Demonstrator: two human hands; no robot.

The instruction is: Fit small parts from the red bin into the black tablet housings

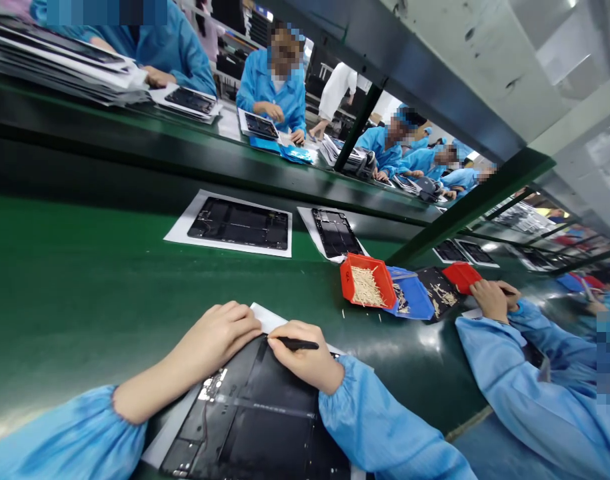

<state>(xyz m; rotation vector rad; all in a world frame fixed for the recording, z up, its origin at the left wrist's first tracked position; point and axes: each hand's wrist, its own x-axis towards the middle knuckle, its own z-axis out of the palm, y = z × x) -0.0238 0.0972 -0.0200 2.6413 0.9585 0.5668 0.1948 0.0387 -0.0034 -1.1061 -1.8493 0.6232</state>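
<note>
A black tablet back housing point(249, 417) lies on a white sheet point(267, 318) on the green conveyor belt point(85, 287), with exposed ribbon cables and small parts near its left side. My left hand point(215, 342) rests with its fingers closed together on the housing's upper edge, touching the sheet and holding nothing. My right hand point(301, 355) grips a slim black pen-like tool point(299, 344), with its tip close to my left fingers. The tool's tip is hidden by my right fingers.
Two more black housings point(239, 223) on white sheets lie further along the belt. A red bin point(365, 283) of pale strips stands beside blue and black trays. A co-worker's hands point(491, 298) work at the right. Across the belt, more people in blue sit beside stacked housings.
</note>
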